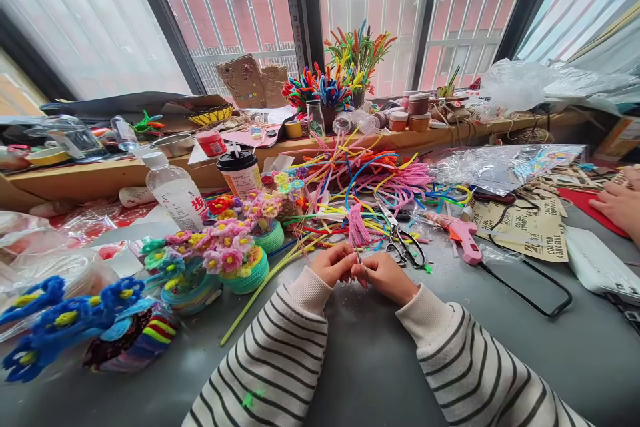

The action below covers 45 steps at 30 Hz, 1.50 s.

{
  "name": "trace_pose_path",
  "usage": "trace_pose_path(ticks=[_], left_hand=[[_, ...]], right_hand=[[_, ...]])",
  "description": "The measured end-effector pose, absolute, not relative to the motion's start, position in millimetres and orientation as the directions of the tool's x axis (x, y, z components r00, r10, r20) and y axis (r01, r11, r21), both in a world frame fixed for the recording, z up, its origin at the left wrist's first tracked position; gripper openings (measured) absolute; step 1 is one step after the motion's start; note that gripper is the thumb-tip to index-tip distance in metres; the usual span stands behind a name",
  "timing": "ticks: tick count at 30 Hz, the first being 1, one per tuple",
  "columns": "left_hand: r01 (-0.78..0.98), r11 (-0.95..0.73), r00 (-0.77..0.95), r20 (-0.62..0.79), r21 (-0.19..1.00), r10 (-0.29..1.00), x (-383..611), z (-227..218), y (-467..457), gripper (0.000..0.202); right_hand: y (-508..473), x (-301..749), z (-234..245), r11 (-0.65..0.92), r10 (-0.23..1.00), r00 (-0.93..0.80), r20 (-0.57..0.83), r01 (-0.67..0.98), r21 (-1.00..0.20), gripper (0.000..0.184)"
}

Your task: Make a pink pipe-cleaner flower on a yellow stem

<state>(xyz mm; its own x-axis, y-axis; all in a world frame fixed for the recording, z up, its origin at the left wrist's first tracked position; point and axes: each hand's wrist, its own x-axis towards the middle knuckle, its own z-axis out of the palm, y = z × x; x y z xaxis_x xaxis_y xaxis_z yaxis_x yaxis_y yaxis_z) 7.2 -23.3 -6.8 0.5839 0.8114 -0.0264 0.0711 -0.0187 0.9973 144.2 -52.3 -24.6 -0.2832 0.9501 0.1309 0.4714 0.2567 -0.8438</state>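
Both hands meet over the grey table, fingertips pinched together. My left hand [336,265] is closed, its thumb and fingers against a thin wire-like strand whose kind I cannot make out. Closed on the same strand from the other side is my right hand [386,276]. Just beyond the fingertips is a bundle of short pink pipe cleaners [357,225]; whether it joins the strand is hidden. Black-handled scissors [400,237] lie right of the bundle. Loose pipe cleaners in many colours [385,177] are heaped behind.
Pipe-cleaner flower pots [245,270] and a blue flower piece [65,317] stand left, near a plastic bottle [175,193] and lidded cup [239,172]. To the right are a pink glue gun [463,237], abrasive paper [530,227], a white box [600,263] and another person's hand [623,203].
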Motion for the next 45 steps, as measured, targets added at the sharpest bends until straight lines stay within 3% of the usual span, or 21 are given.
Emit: trace_pose_path(ticks=[5, 12, 17, 36, 45], left_hand=[[0.011, 0.012, 0.556, -0.016, 1.000, 0.831, 6.3, -9.4, -23.0, 0.035], [0.067, 0.013, 0.605, -0.051, 0.998, 0.794, 6.4, -6.9, -23.9, 0.035], [0.063, 0.011, 0.598, -0.046, 0.998, 0.800, 5.0, -6.9, -23.6, 0.033], [0.095, 0.011, 0.611, -0.067, 0.995, 0.789, 7.0, -6.8, -24.2, 0.039], [0.075, -0.026, 0.474, -0.012, 0.997, 0.881, 10.3, -6.1, -25.1, 0.038]], right_hand=[[-50.8, 143.4, -25.5, 0.232, 0.962, -0.243, 0.125, 0.485, -0.843, 0.061], [-51.8, 144.5, -25.1, 0.279, 0.933, -0.330, 0.142, 0.415, -0.866, 0.065], [-51.2, 144.3, -26.3, 0.244, 0.956, -0.265, 0.129, 0.464, -0.852, 0.063], [-49.7, 147.4, -26.8, 0.275, 0.944, -0.295, 0.144, 0.470, -0.839, 0.063], [-49.9, 145.8, -27.4, 0.250, 0.966, -0.206, 0.158, 0.580, -0.775, 0.059]])
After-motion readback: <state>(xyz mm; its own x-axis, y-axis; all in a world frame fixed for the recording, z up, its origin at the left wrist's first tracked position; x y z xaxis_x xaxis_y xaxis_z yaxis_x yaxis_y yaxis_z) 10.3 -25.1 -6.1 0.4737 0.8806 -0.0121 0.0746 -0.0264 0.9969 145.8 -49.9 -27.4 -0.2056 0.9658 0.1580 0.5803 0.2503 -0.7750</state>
